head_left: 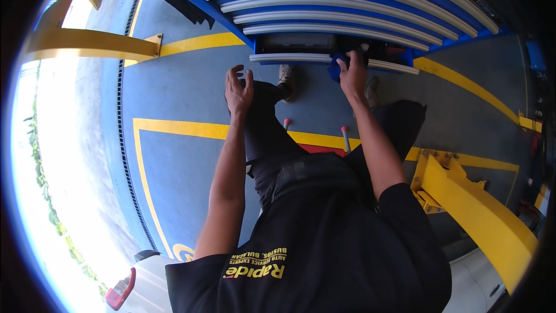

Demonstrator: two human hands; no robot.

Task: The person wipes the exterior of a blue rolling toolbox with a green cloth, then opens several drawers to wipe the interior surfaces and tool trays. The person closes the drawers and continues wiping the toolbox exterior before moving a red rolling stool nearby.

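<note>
In front of me stands a blue tool cabinet with several silver-edged drawers. Its lowest drawer is pulled out, and a grey-black case lies inside on the left. My right hand is at the drawer's front edge, closed on a crumpled dark blue cloth. Something dark shows beside those fingers, too dim to make out. Left of the drawer, my left hand hangs above my knee, its fingers apart and loosely bent, holding nothing.
A red seat with orange-tipped posts is under me. Yellow lift arms reach in at the left and lower right. A white car stands behind me. Yellow lines cross the grey floor.
</note>
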